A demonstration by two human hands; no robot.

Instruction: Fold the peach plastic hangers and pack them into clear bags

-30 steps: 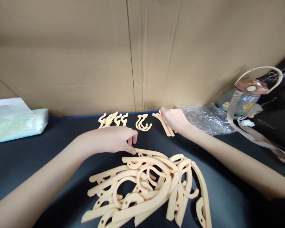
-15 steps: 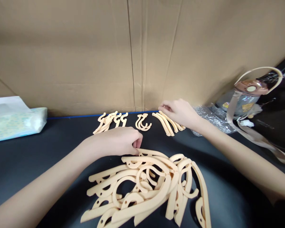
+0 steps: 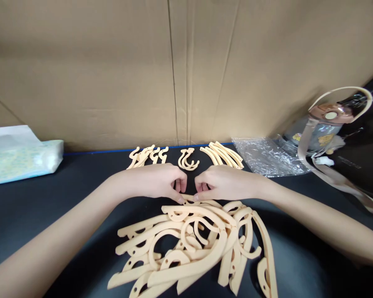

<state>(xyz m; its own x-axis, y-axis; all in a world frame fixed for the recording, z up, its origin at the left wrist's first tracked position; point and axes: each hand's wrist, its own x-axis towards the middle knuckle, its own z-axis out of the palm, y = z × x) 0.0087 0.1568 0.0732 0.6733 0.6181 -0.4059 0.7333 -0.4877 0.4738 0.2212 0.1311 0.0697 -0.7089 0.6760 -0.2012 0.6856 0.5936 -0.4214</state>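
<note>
A loose heap of cream plastic hanger parts (image 3: 199, 244) lies on the black table (image 3: 49, 198) in front of me. My left hand (image 3: 157, 182) and my right hand (image 3: 220, 184) meet at the heap's far edge, fingers curled down and pinching the top curved piece (image 3: 189, 198). Beyond them, along the cardboard wall, lie three sorted groups: small hook-ended pieces (image 3: 146, 156), round hooks (image 3: 188, 159) and long curved arms (image 3: 224, 155).
A cardboard wall (image 3: 174, 70) closes off the back of the table. A pack of tissues (image 3: 18, 155) sits at the far left. At right lie a clear plastic bag (image 3: 267, 155), a water bottle with a strap (image 3: 323, 128) and a black bag (image 3: 363, 153).
My right hand has left the group of long curved arms at the back and come down to the heap, beside my left hand. My left hand stayed at the heap's far edge.
</note>
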